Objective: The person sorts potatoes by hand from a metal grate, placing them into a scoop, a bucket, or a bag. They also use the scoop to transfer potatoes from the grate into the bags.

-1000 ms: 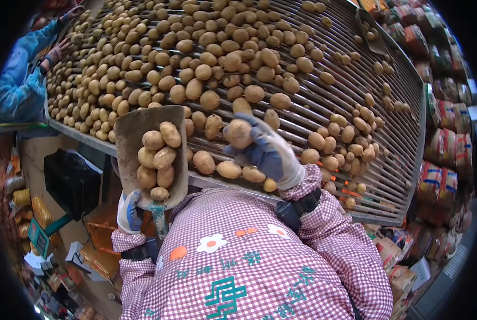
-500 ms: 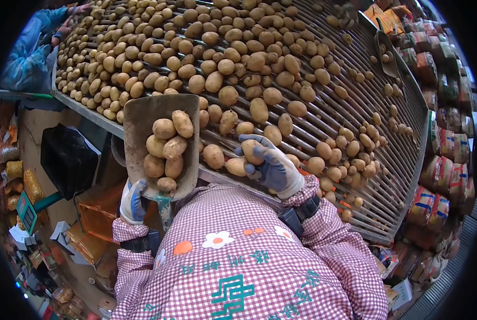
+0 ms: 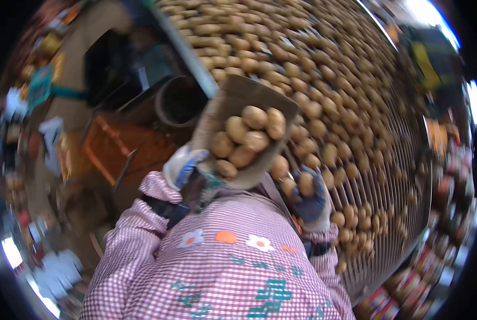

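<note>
My left hand (image 3: 184, 167), in a white and blue glove, is wrapped round the handle end of a brown scoop (image 3: 223, 101). Several potatoes (image 3: 244, 137) lie in the scoop, which is tilted over the table's near edge. To the right of the scoop, my right hand (image 3: 310, 197), gloved too, has its fingers round a single potato (image 3: 305, 184), low over the near edge of the slatted sorting table (image 3: 366, 266). Other potatoes lie loose beside both hands. Motion blurs the view.
Many potatoes (image 3: 324, 72) cover the slats beyond the scoop. A round bucket (image 3: 181, 101) and an orange crate (image 3: 108, 152) are at the left, near a green-framed display (image 3: 39, 88). Packed bags (image 3: 417, 282) are stacked at the right. A person (image 3: 430, 61) stands at the far right.
The whole view has turned, bringing the scoop toward the middle and the bucket into fuller sight. The scoop still holds its potatoes, and my right hand still holds one.
</note>
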Available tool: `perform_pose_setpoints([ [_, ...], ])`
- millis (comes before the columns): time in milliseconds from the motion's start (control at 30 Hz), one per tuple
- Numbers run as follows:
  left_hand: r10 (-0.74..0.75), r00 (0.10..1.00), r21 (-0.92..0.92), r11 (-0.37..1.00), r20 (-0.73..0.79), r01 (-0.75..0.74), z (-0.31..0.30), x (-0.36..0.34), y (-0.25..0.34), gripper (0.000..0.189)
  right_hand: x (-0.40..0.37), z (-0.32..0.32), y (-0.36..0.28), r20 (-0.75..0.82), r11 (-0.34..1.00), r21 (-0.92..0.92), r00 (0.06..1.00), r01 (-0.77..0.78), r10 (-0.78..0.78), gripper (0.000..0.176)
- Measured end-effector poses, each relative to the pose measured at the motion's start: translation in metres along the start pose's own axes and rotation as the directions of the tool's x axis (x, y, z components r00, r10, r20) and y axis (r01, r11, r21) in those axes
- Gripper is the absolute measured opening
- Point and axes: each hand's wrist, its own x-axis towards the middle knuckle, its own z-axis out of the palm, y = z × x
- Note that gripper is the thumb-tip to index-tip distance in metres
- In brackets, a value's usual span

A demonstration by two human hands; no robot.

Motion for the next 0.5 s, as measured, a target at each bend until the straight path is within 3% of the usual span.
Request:
perform_pose_setpoints([
  [33,0.036,0.999,0.031,0.999,-0.032,-0.036,-0.017,0.002,-0.016,0.060,0.001,0.001,-0.004,-0.002,0.961,0.227,0.986,-0.161,0.166,0.038],
  [100,-0.001,0.998,-0.083,0.997,-0.063,-0.004,-0.023,-0.002,-0.027,0.062,0.011,-0.006,0.008,0.074,0.967,-0.248,0.997,0.056,-0.039,0.039],
  [167,0.085,0.985,-0.154,0.982,-0.150,-0.108,-0.030,-0.002,-0.043,0.055,0.026,-0.001,-0.001,-0.002,0.987,0.054,0.988,-0.153,0.154,0.040],
  [200,0.088,0.976,-0.171,0.978,-0.199,-0.123,-0.037,-0.006,-0.050,0.055,0.032,0.004,-0.005,0.009,0.980,0.020,0.980,-0.200,0.200,0.039],
  [233,0.090,0.965,-0.194,0.971,-0.248,-0.140,-0.044,-0.008,-0.061,0.056,0.038,0.009,-0.009,-0.056,0.977,-0.112,0.983,-0.179,0.174,0.040],
  [333,0.134,0.930,-0.294,0.925,-0.342,-0.242,-0.065,-0.020,-0.084,0.062,0.082,-0.027,0.009,0.040,0.889,-0.455,0.995,-0.060,0.088,0.039],
  [433,0.191,0.814,-0.190,0.919,-0.548,-0.344,-0.083,-0.036,-0.108,0.061,0.116,-0.045,0.015,0.118,0.802,-0.593,0.993,0.070,0.000,0.039],
  [500,0.271,0.755,-0.120,0.900,-0.597,-0.418,-0.087,-0.062,-0.108,0.056,0.124,-0.048,0.019,0.131,0.779,-0.621,0.991,0.089,-0.009,0.040],
])
